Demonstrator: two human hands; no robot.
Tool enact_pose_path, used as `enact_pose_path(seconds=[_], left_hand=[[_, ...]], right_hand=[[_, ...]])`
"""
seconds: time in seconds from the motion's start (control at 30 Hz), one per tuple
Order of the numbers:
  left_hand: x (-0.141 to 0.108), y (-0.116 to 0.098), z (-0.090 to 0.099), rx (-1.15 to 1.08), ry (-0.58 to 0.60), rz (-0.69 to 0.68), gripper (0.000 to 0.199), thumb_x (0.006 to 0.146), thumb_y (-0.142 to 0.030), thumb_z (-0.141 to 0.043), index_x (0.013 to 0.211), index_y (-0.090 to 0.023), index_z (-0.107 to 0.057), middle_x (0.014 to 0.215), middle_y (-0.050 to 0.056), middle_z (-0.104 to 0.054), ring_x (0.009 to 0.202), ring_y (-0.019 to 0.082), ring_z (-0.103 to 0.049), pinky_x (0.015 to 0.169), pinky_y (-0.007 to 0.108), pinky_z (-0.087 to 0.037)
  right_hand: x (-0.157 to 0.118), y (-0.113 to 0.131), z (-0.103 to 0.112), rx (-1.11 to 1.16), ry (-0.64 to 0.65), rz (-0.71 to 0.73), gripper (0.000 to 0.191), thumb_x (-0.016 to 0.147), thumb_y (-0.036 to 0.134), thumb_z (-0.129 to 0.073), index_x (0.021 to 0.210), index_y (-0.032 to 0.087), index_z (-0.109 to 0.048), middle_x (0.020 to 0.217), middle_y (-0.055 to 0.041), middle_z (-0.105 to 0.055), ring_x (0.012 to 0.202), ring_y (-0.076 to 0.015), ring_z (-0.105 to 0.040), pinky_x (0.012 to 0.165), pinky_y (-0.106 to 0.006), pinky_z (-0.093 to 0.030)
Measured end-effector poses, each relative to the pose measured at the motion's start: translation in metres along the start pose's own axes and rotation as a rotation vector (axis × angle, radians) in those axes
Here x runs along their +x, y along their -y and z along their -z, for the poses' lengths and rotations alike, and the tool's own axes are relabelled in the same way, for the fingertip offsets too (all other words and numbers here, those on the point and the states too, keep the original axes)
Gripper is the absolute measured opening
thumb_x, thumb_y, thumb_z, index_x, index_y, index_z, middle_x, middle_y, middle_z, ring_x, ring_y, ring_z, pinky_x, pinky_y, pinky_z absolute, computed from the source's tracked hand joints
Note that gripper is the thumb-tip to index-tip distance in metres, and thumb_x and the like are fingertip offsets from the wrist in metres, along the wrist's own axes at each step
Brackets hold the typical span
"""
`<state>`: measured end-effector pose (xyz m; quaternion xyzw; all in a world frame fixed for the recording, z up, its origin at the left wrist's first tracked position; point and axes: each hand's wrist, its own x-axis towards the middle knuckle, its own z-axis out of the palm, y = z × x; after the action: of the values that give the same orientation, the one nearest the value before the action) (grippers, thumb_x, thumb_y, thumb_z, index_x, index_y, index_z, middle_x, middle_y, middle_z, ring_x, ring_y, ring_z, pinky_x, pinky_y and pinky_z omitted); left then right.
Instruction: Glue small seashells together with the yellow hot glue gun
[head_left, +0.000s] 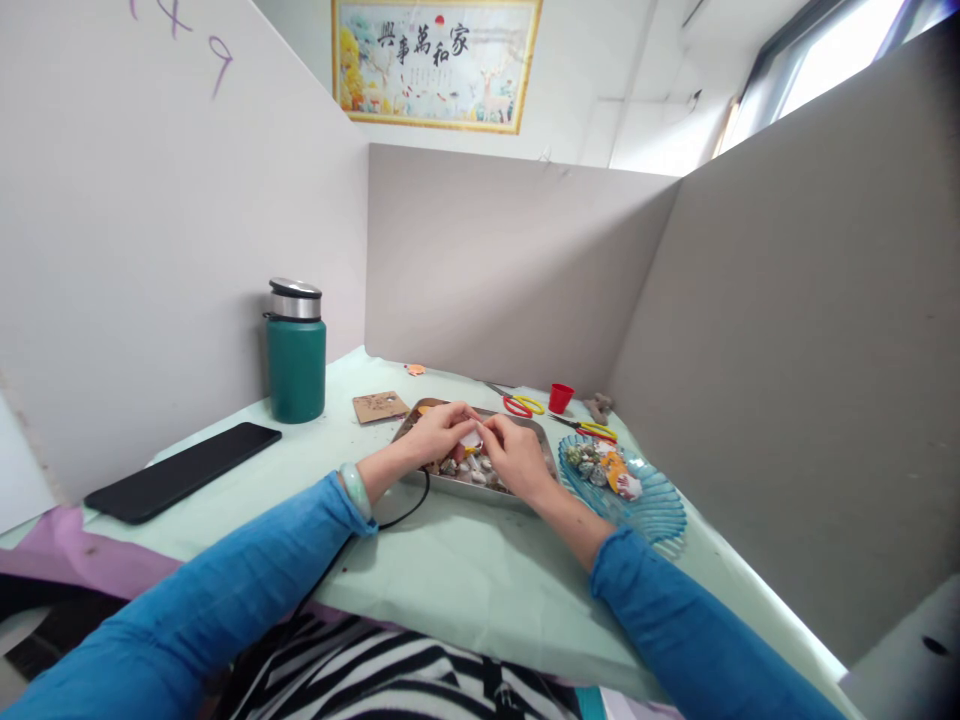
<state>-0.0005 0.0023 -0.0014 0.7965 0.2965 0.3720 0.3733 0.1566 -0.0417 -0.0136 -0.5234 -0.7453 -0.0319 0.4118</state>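
Around the silver tray (469,489), the bottle (296,370) at ten o'clock is green, the cup (560,400) at two red, the plate (664,508) near three blue, the clothing (405,675) at six black-and-white striped.

Left hand (439,435) and right hand (517,455) meet at the fingertips over a metal tray (469,490), pinching a small white piece (472,438) between them. Pebble-like bits (480,474) lie in the tray. A pale green bangle (355,490) circles the left wrist. To the right, a blue scalloped plate (660,505) bears orange and white pieces (617,470); beyond the tray are two pairs of scissors (523,405) and a red cup (560,398). At left, a green bottle (297,365) stands upright behind a flat black slab (184,472)
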Motion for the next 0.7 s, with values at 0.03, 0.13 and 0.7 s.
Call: enact_pose_path(seconds=[0.03,0.13,0.7], left_hand=[[-0.0003,-0.0007,-0.0001,-0.004,-0.001,0.005,0.027,0.081,-0.041,-0.048,0.088,-0.015,-0.052,0.063,-0.001,-0.057,0.042,0.009,-0.054,0.039,0.017,-0.039],[-0.0006,-0.001,-0.0004,-0.011,-0.004,0.008,0.028,0.081,-0.042,-0.047,0.087,-0.015,-0.052,0.066,-0.001,-0.057,0.042,0.008,-0.054,0.038,0.017,-0.039],[-0.0019,-0.0003,-0.0005,0.06,-0.018,0.014,0.03,0.082,-0.044,-0.043,0.082,-0.015,-0.05,0.057,-0.002,-0.055,0.042,0.009,-0.053,0.038,0.016,-0.036]], right_hand=[[0.0001,-0.0001,-0.0001,-0.001,0.001,-0.001,0.026,0.088,0.036,-0.04,0.081,0.02,-0.059,0.066,-0.0015,-0.063,0.058,-0.0127,-0.054,0.055,-0.021,-0.033],[0.0002,-0.0001,-0.0002,-0.002,0.005,0.0,0.026,0.088,0.036,-0.04,0.081,0.02,-0.059,0.066,-0.0015,-0.063,0.058,-0.0126,-0.053,0.054,-0.021,-0.033],[-0.0001,0.0001,0.0003,0.0,0.013,0.009,0.026,0.087,0.035,-0.041,0.08,0.02,-0.06,0.068,-0.0016,-0.064,0.059,-0.0124,-0.054,0.055,-0.021,-0.033]])
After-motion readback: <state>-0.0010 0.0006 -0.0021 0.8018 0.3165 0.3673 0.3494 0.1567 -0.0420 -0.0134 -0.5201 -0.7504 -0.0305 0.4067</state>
